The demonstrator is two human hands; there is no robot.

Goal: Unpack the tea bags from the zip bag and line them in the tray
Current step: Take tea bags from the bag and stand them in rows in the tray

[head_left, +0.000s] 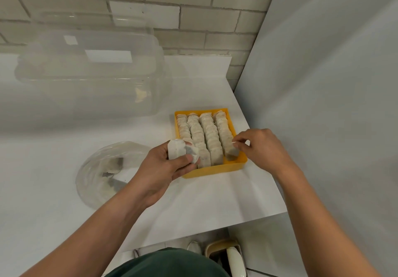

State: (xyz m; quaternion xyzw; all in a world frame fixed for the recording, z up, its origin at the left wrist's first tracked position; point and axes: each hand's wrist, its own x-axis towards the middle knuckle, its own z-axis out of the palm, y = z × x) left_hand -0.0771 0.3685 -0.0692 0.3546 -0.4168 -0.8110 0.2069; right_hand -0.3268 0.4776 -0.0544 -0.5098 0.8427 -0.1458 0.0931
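Observation:
A yellow tray [212,171] stands on the white counter, filled with several rows of tea bags [197,130]. My left hand [160,169] grips a small bunch of loose tea bags [177,150] just over the tray's near left corner. My right hand [261,147] pinches the top of one tea bag [232,152] standing at the near end of the rightmost row. The clear zip bag [103,173] lies open on the counter to the left, with a few tea bags inside.
A large clear plastic container [90,72] sits at the back left against the tiled wall. A grey panel [323,104] rises close to the tray's right. The counter's front edge [204,231] runs near my body; a bin [226,253] stands below.

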